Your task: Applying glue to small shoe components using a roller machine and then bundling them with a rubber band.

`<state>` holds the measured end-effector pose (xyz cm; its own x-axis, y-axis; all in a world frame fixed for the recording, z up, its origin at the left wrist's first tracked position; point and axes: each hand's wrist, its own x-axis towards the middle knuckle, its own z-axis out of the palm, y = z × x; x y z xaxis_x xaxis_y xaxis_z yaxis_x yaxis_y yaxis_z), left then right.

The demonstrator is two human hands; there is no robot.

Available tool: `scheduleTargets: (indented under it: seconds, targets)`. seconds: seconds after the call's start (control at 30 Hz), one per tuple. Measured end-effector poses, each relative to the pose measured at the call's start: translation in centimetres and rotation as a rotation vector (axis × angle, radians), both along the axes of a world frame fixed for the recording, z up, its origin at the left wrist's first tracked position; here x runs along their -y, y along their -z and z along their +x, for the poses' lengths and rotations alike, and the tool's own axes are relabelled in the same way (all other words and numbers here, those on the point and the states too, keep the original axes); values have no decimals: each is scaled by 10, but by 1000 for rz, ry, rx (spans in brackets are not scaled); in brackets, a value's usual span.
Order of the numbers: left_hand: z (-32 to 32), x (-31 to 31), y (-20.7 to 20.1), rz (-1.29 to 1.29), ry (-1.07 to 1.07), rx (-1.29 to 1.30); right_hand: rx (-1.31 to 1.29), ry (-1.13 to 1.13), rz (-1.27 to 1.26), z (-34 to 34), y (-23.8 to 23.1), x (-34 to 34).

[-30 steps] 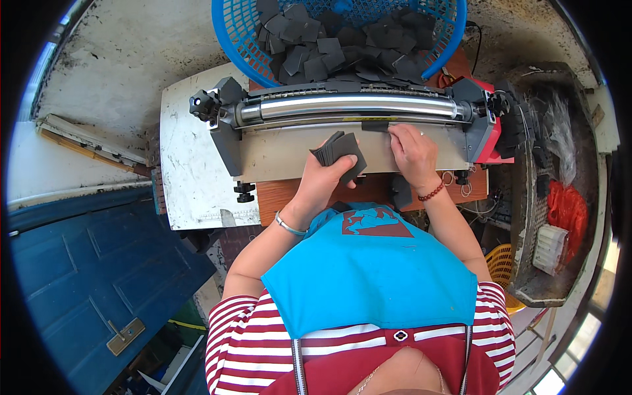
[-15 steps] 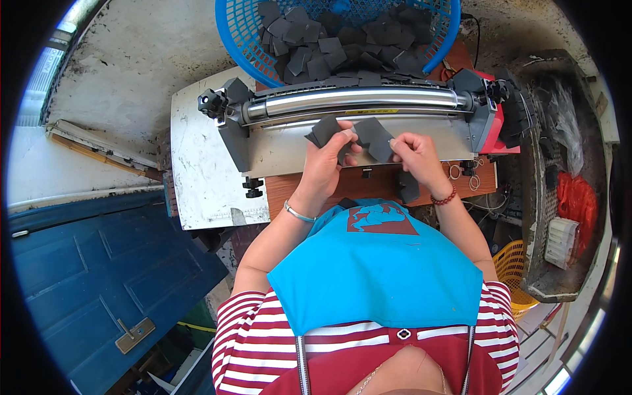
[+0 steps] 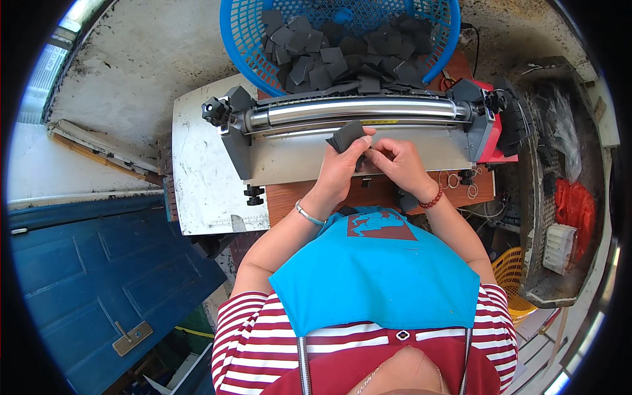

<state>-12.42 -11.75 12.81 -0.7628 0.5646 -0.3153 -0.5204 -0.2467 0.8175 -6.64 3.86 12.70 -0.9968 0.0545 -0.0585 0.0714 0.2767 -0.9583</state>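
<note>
Holding Dark Squares at the Roller Machine

Gripping a small stack of dark grey, flat square pieces [image 3: 347, 136], the left hand [image 3: 342, 168] keeps them pinched between thumb and fingers just in front of the long shiny metal roller [image 3: 359, 110] of a grey tabletop machine [image 3: 289, 158]. The right hand [image 3: 395, 161] is curled close beside it, fingers bent toward the same stack and touching its lower edge; whether it grips a piece of its own I cannot tell. Both hands rest over the machine's flat grey feed plate.

Beyond the roller sits a round blue plastic mesh basket [image 3: 240, 46], filled with many loose dark grey squares [image 3: 342, 56] of the same kind, heaped unevenly. The machine stands on a white, stained board [image 3: 204, 178] over a brown wooden tabletop [image 3: 474, 191]. At the right lies a yellow plastic basket [image 3: 510, 270], its contents hidden.
</note>
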Motion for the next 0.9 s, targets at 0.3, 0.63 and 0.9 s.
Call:
scheduleTargets:
  seconds: [0.3, 0.63, 0.9]
  targets:
    - [-5, 9, -1, 135, -17, 94, 183, 84, -225, 2, 5, -27]
    - [-7, 5, 2, -18, -17, 25, 172, 140, 187, -19, -1, -27]
    - [-9, 11, -3, 76, 28, 115, 135, -31, -196, -8, -2, -13]
